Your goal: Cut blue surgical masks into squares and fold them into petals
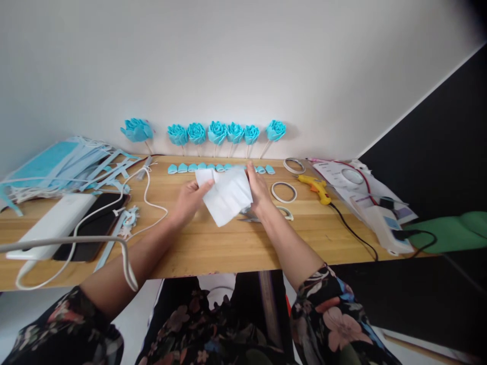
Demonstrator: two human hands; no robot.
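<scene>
A white creased sheet [225,195], thin like paper or nonwoven fabric, is spread between my two hands above the table. My left hand [190,200] pinches its left side, thumb on top. On the opposite side, my right hand [257,190] grips the edge with the thumb pointing up; its other fingers are mostly hidden behind the sheet. Under my right wrist lies a pair of scissors [287,213], partly covered. Behind the sheet runs a row of small folded blue petals [182,168], some of them hidden by it.
Several blue fabric roses [217,133] on sticks lean against the wall. To the right lie tape rolls [283,192], a yellow glue gun [315,187] and a power strip [391,230]. At left are blue face masks [57,162], a phone [91,228], a white power bank [51,223] and a looping cable [125,258].
</scene>
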